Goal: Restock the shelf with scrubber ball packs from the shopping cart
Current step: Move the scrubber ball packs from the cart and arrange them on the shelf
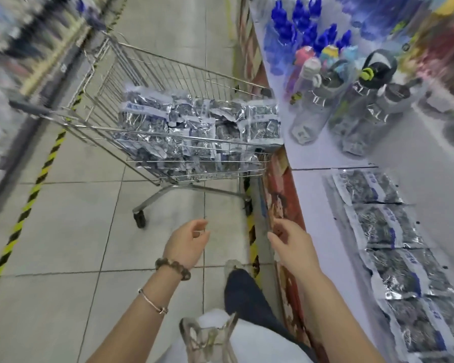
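A wire shopping cart (168,74) stands ahead on the tiled aisle, holding a heap of silver scrubber ball packs (194,121) with blue-and-white labels. To the right, a white shelf (309,205) carries a row of the same packs (385,231) laid flat. My left hand (188,242) hangs over the floor in front of the cart with fingers loosely curled and nothing in it. My right hand (290,242) hovers beside the shelf's front edge, also empty with relaxed fingers. Both hands are well short of the cart.
Clear water bottles (357,108) and blue-capped bottles (299,24) fill the shelf beyond the packs. A yellow-black striped line (29,197) runs along the floor at left. Blurred shelving lines the left side. My leg and shoe (241,284) are below.
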A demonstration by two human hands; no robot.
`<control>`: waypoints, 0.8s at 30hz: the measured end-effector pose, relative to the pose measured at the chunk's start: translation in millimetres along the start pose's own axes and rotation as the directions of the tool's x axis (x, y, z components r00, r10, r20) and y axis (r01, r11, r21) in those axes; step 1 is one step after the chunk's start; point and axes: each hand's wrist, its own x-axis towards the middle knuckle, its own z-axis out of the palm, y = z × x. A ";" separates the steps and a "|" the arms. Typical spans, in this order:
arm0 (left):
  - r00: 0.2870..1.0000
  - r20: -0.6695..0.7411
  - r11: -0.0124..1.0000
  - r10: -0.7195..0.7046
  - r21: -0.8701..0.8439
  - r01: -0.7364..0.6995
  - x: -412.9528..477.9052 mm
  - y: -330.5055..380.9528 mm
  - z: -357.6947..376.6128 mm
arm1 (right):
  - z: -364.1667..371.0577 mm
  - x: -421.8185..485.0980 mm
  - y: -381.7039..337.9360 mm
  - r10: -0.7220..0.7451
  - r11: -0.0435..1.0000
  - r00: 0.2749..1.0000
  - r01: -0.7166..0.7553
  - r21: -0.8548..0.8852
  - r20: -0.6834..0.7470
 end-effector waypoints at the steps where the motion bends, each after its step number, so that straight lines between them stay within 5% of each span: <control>1: 1.000 -0.016 1.000 -0.006 -0.001 0.006 8.6 1.5 -2.6 | 0.5 11.5 -3.1 -0.004 1.000 1.000 0.004 -0.002 0.012; 24: 0.949 -0.294 0.992 -0.114 0.011 0.123 304.0 57.4 -115.5 | 48.0 355.7 -130.1 -0.116 0.990 0.959 0.132 -0.047 0.257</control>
